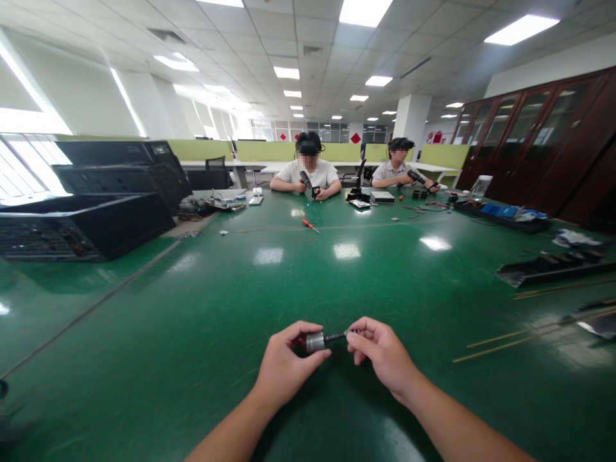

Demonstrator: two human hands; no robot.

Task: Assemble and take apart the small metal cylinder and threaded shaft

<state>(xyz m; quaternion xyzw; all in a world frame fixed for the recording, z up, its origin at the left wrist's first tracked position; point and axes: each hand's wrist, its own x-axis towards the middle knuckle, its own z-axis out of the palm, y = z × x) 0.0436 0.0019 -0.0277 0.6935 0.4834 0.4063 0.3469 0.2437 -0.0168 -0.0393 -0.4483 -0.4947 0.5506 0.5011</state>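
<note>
Between thumb and fingers, my left hand (287,362) grips a short grey metal cylinder (316,342) lying on its side. A thin dark shaft (335,337) sticks out of the cylinder towards the right. The fingertips of my right hand (380,351) pinch the shaft's far end, where a small ridged, shiny piece shows above the fingers. Whether that piece is part of the shaft or separate, I cannot tell. Both hands are just above the green tabletop (231,301), near its front edge.
An orange-handled screwdriver (310,225) lies mid-table. Black metal cases (81,224) stand at left, beside loose parts (212,204). Thin brass-coloured rods (510,337) and a black metal channel (553,266) lie at right. Two people (308,173) hold dark tools across the table.
</note>
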